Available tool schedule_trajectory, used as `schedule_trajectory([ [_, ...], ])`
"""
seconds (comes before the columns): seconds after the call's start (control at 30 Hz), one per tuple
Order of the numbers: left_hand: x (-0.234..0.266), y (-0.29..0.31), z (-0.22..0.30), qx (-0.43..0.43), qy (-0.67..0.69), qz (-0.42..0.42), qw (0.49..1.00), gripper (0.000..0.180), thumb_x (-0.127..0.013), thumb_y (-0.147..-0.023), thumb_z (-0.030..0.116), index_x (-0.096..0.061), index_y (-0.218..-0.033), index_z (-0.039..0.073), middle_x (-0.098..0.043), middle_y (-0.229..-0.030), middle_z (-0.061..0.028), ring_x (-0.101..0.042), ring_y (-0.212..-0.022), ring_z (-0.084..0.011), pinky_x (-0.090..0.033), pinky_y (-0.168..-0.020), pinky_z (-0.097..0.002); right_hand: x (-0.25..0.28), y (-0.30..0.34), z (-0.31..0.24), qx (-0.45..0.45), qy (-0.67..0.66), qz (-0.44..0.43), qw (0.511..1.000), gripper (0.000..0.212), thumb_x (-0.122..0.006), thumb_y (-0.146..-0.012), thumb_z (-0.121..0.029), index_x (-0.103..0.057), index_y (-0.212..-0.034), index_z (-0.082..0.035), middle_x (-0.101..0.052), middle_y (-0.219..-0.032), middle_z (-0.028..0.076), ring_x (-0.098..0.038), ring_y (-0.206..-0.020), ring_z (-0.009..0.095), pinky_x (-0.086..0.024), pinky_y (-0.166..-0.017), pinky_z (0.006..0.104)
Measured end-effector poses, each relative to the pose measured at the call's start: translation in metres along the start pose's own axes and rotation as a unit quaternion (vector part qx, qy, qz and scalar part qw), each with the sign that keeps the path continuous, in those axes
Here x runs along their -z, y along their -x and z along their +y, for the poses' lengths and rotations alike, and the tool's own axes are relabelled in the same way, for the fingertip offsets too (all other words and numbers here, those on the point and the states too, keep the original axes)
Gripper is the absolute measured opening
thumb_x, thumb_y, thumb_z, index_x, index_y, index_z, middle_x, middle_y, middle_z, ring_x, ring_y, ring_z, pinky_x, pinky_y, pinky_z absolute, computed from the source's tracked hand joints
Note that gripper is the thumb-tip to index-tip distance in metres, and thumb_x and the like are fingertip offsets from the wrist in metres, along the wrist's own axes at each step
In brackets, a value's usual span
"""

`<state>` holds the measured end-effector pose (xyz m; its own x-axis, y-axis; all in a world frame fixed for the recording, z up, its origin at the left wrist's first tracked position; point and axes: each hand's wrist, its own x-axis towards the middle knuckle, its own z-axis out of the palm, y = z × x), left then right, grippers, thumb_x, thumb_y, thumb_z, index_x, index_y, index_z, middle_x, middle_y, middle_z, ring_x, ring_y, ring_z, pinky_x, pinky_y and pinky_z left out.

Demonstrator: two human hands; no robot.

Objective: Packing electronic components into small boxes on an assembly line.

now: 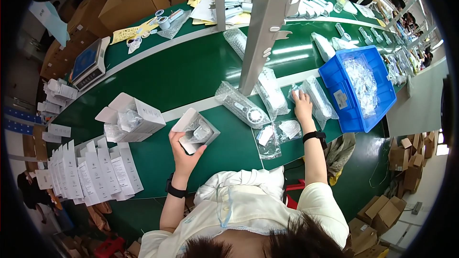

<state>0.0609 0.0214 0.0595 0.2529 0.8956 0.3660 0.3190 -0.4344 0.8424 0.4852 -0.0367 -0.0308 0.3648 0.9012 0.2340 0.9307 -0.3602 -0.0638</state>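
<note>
My left hand is closed around a small white box with its top flap up. Inside that box sits a clear-wrapped white item. Stretched forward, my right hand has its fingers bent onto a small clear bag with something white in it. Beside it lie a bubble-wrapped package on the right and another bubble-wrapped package on the left. A bubble-wrapped device with a round head is further left. Clear bags with white contents lie nearer me.
A blue bin full of small clear bags stands at the right. To the left are an open white box with wrapped contents and several flattened white cartons. A grey metal post rises beyond my hands, by the green belt.
</note>
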Motion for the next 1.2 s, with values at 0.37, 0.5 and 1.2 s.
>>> schedule_trajectory([
  [0.37,0.015,-0.028,0.019,0.117,-0.064,0.015,0.991,0.01,-0.068,-0.065,-0.001,-0.058,-0.069,-0.001,-0.056,-0.078,-0.0083,-0.051,-0.063,-0.0158,-0.04,-0.057,-0.0268,0.104,-0.007,-0.121,-0.1,-0.622,0.183,0.755,0.016,-0.058,-0.078,-0.001,-0.051,-0.093,-0.003,-0.055,-0.088,0.001,-0.05,-0.077,0.008,-0.043,-0.067,0.0202],
  [0.5,0.016,-0.031,0.013,0.148,-0.029,0.039,0.988,0.01,-0.068,-0.065,-0.002,-0.06,-0.07,-0.002,-0.055,-0.064,-0.0022,-0.041,-0.048,-0.0065,-0.032,-0.045,-0.0215,0.146,0.028,-0.231,0.017,-0.69,0.035,0.722,0.02,-0.063,-0.072,0.002,-0.05,-0.087,-0.002,-0.051,-0.103,0.008,-0.053,-0.08,0.011,-0.043,-0.071,0.0202],
  [1.2,0.008,-0.029,-0.002,0.138,0.056,0.06,0.987,0.011,-0.067,-0.065,-0.001,-0.057,-0.069,-0.003,-0.063,-0.08,-0.0085,-0.056,-0.059,-0.0129,-0.042,-0.051,-0.0232,0.12,0.031,-0.263,0.438,-0.118,-0.093,0.886,0.045,-0.073,-0.059,-0.036,-0.059,-0.089,-0.007,-0.055,-0.091,0.004,-0.045,-0.102,0.021,-0.022,-0.098,0.0525],
])
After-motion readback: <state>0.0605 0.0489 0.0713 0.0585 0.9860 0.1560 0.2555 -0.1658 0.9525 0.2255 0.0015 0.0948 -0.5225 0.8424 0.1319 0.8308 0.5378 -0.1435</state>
